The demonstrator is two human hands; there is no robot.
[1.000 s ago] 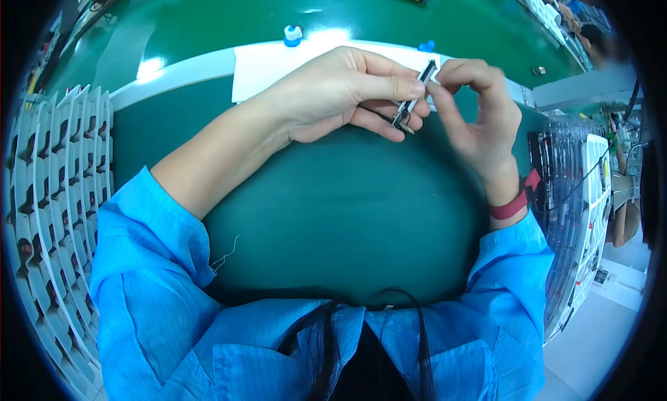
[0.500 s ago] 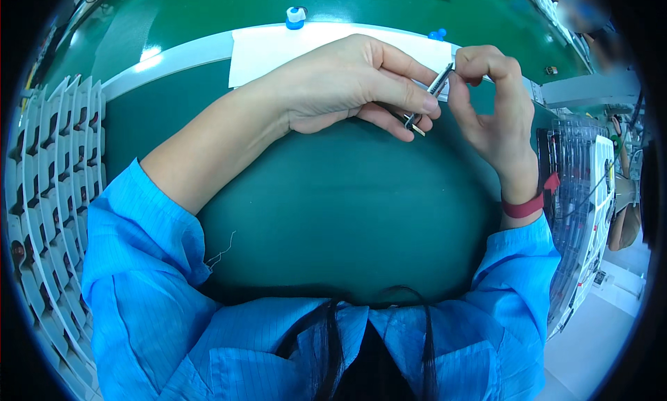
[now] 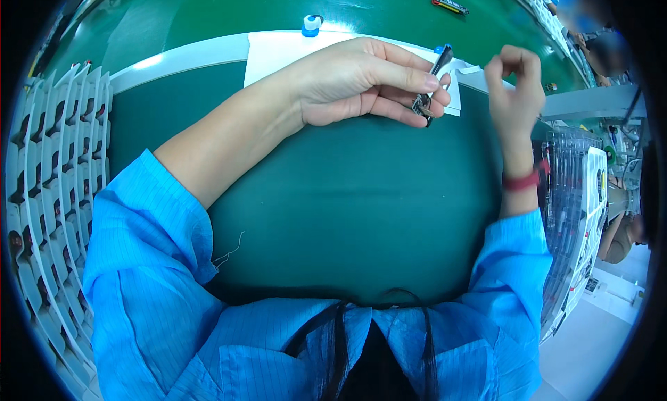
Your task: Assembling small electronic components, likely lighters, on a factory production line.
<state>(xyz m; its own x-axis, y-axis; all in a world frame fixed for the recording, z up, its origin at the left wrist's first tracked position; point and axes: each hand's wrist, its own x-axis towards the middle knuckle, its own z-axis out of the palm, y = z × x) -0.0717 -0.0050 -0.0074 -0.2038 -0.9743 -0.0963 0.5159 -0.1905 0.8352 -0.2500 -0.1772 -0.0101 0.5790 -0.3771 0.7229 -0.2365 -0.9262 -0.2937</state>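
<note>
Over the far right part of the green mat [image 3: 340,206], my left hand [image 3: 354,81] pinches a small, narrow dark part [image 3: 442,59] between thumb and fingers. The part is tilted, and its lower end has small metallic-looking pieces, partly hidden by my fingertips. My right hand [image 3: 517,99] is raised to the right of it, apart from the part, with curled fingers slightly smeared by motion. Whatever its fingertips hold, if anything, is too small to make out. Between the hands, a thin white strip [image 3: 465,68] shows beside the part. Behind my left hand lies a white sheet [image 3: 271,57].
A blue-and-white small bottle [image 3: 311,26] stands beyond the sheet. Pale racks with dark pieces [image 3: 59,193] line the left side. Stacked clear trays [image 3: 563,186] stand at right. A yellow-black object [image 3: 450,4] lies on the far green surface; another person is at far right.
My right hand has moved away from the part, to the right. My left hand still holds the part, now turned more upright, and the white strip has come into view.
</note>
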